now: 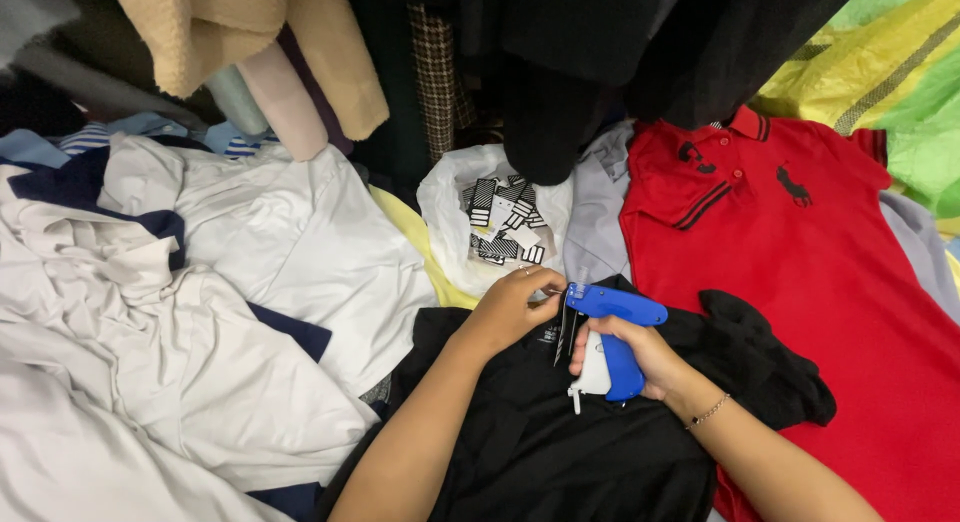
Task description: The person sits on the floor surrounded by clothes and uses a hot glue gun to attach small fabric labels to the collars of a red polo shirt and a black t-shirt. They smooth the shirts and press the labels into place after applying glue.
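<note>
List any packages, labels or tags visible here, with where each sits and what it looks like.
White plastic bag: centre, between the white garments and the grey one, crumpled, open at the top.
Hang tags: heaped inside that bag, small rectangles, black-and-white striped.
Dark tags: hanging below the nose of the blue tagging gun, narrow and black, over the black shirt collar; the right hand grips the gun, the left hand pinches at its tip.

Blue tagging gun (615, 327), white trigger, needle at collar of black shirt (540, 442), dark hang tags (565, 332) dangling beneath
</note>
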